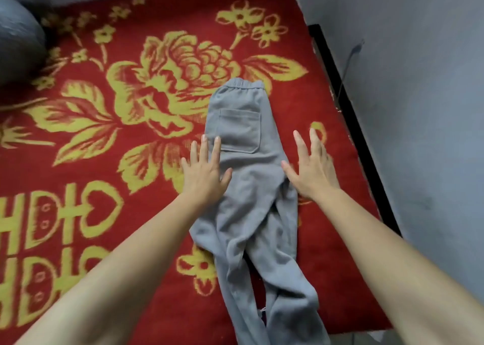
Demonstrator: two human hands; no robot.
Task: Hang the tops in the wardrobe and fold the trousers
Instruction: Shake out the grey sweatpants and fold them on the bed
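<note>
From the head view, both hands are flat and wide open, fingers straight and spread, gripping nothing. The left hand [203,173] lies palm down on the left edge of the grey trousers [251,214]. Its thumb and forefinger rest on the cloth just beside the back pocket [239,130], and its outer fingers lie over the blanket. The right hand [313,169] is at the trousers' right edge, level with the left one. Its thumb reaches the cloth while its fingers spread over the blanket; whether the palm presses down or hovers I cannot tell.

The trousers lie lengthwise on a red blanket [131,135] with yellow flowers, folded in half along their length. The elastic waistband [242,83] is at the far end, and the rumpled legs trail toward the person and off the bottom of the view. Right of the trousers, a black strip [348,114] borders the blanket, with a grey wall [419,83] beyond it. Far left of the trousers, at the top corner, sits a blurred dark shape [18,43].
</note>
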